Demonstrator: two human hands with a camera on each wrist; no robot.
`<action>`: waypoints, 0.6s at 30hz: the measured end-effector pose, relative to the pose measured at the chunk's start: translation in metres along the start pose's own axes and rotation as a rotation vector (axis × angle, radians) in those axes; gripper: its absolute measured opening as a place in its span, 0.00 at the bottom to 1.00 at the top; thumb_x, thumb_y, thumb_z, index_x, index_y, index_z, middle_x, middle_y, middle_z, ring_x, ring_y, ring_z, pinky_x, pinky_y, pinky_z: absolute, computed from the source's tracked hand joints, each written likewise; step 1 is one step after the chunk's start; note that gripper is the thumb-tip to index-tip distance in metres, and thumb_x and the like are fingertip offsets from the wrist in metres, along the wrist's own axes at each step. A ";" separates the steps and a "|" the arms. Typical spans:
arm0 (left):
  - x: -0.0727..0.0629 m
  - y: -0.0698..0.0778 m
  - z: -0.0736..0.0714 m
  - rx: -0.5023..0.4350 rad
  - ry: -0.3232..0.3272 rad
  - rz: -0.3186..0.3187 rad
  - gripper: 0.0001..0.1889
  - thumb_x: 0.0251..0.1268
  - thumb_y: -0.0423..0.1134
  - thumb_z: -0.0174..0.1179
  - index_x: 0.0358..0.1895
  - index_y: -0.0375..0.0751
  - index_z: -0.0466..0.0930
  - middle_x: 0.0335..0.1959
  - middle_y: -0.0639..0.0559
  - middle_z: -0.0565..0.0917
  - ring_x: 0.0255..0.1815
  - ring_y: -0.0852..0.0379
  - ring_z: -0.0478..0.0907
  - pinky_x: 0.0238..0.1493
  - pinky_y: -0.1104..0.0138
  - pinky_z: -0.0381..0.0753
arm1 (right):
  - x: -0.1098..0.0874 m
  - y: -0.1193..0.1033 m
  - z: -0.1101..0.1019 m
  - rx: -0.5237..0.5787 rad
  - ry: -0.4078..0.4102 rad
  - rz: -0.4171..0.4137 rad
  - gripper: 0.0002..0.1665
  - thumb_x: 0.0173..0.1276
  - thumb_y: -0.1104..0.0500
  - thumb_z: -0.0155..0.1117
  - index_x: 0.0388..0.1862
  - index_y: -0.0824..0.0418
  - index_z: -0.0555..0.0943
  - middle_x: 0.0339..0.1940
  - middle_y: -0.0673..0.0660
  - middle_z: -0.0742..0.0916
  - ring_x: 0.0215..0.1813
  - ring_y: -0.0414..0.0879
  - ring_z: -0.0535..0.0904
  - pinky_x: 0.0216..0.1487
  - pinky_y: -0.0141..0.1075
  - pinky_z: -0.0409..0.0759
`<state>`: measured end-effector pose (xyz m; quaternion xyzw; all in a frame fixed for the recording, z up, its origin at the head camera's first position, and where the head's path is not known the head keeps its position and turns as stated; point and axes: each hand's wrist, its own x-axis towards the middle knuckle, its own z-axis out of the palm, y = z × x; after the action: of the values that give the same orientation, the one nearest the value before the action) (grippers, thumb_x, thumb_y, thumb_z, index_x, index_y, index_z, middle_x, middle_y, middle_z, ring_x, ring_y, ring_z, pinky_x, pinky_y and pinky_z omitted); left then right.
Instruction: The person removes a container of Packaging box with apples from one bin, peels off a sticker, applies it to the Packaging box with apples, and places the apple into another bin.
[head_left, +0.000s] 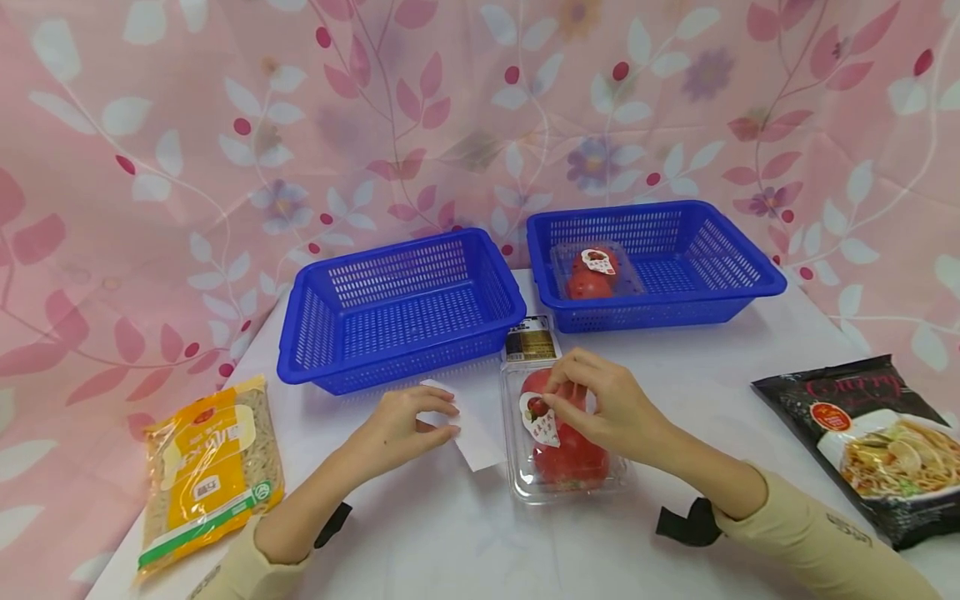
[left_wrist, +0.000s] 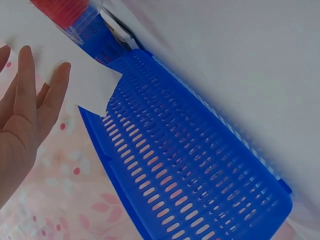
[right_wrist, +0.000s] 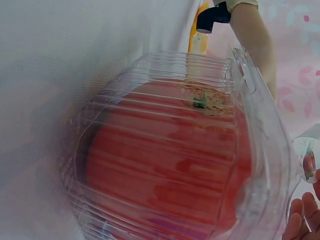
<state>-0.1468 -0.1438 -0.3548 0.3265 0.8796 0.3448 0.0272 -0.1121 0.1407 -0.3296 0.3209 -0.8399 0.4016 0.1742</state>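
A clear plastic box of tomatoes (head_left: 570,450) lies on the white table, close in front of me. My right hand (head_left: 611,408) is over its lid, thumb and forefinger pinching the edge of a white oval sticker (head_left: 538,419) with a tomato picture. In the right wrist view the sticker (right_wrist: 307,160) stands at the lid's side, by the fingertips. To the left of the box, my left hand (head_left: 408,425) holds a white sheet of paper (head_left: 480,429), its fingers bent loosely. The paper (left_wrist: 90,85) overlaps a blue basket in the left wrist view; its grip is partly hidden.
Two blue baskets stand behind: the left basket (head_left: 405,325), and the right basket (head_left: 660,308) with another boxed tomato pack (head_left: 596,271). A dark-and-gold pack (head_left: 531,340) lies between them. A yellow bag (head_left: 210,467) is at left, a black noodle bag (head_left: 870,442) at right.
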 end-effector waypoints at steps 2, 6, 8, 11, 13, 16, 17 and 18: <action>0.000 -0.003 0.001 0.008 -0.015 -0.006 0.11 0.55 0.38 0.65 0.40 0.38 0.83 0.47 0.43 0.80 0.42 0.49 0.81 0.33 0.73 0.79 | 0.000 0.000 0.000 0.001 0.000 0.002 0.12 0.54 0.67 0.68 0.30 0.52 0.76 0.31 0.42 0.76 0.31 0.39 0.72 0.22 0.29 0.72; 0.000 -0.010 0.005 0.021 -0.052 -0.027 0.11 0.54 0.37 0.66 0.40 0.38 0.83 0.46 0.44 0.81 0.43 0.49 0.80 0.32 0.73 0.79 | 0.000 0.000 0.000 0.003 -0.004 0.005 0.12 0.54 0.67 0.68 0.31 0.53 0.77 0.31 0.43 0.76 0.31 0.39 0.72 0.23 0.29 0.73; 0.000 -0.013 0.006 0.032 -0.069 -0.029 0.11 0.53 0.35 0.66 0.40 0.38 0.83 0.46 0.45 0.81 0.44 0.50 0.80 0.33 0.73 0.79 | 0.000 0.001 0.000 0.002 -0.005 0.008 0.12 0.54 0.67 0.68 0.31 0.52 0.76 0.31 0.42 0.76 0.31 0.39 0.72 0.22 0.30 0.73; 0.000 -0.017 0.007 0.042 -0.090 -0.027 0.12 0.51 0.33 0.66 0.41 0.38 0.83 0.45 0.47 0.82 0.47 0.50 0.79 0.34 0.73 0.79 | 0.000 0.001 0.000 0.002 -0.006 0.012 0.12 0.55 0.67 0.68 0.31 0.52 0.77 0.31 0.42 0.76 0.31 0.38 0.72 0.22 0.31 0.73; -0.001 -0.019 0.007 0.047 -0.109 -0.033 0.12 0.51 0.32 0.66 0.42 0.38 0.82 0.44 0.48 0.82 0.48 0.50 0.78 0.34 0.73 0.79 | 0.000 0.001 0.000 0.000 -0.007 0.014 0.12 0.55 0.67 0.68 0.31 0.52 0.77 0.31 0.43 0.76 0.31 0.38 0.72 0.21 0.31 0.73; -0.001 -0.021 0.007 0.040 -0.142 -0.057 0.13 0.50 0.30 0.66 0.43 0.37 0.82 0.44 0.48 0.82 0.48 0.48 0.77 0.34 0.72 0.80 | 0.000 0.001 0.000 -0.003 -0.007 0.019 0.12 0.54 0.67 0.68 0.31 0.52 0.77 0.31 0.43 0.76 0.31 0.38 0.72 0.21 0.31 0.73; -0.001 -0.021 0.008 0.040 -0.155 -0.066 0.14 0.50 0.30 0.66 0.43 0.37 0.82 0.44 0.48 0.82 0.48 0.48 0.77 0.34 0.72 0.80 | 0.000 0.001 0.000 -0.004 -0.007 0.020 0.12 0.54 0.67 0.68 0.31 0.52 0.77 0.31 0.43 0.76 0.31 0.38 0.72 0.21 0.31 0.73; -0.001 -0.022 0.008 0.042 -0.170 -0.074 0.14 0.50 0.30 0.66 0.43 0.37 0.82 0.43 0.48 0.82 0.47 0.48 0.77 0.35 0.71 0.80 | 0.000 0.001 0.000 -0.005 -0.007 0.021 0.12 0.54 0.67 0.68 0.31 0.52 0.77 0.31 0.43 0.76 0.31 0.38 0.72 0.21 0.31 0.73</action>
<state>-0.1562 -0.1517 -0.3746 0.3223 0.8926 0.2962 0.1076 -0.1129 0.1409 -0.3297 0.3128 -0.8450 0.4000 0.1679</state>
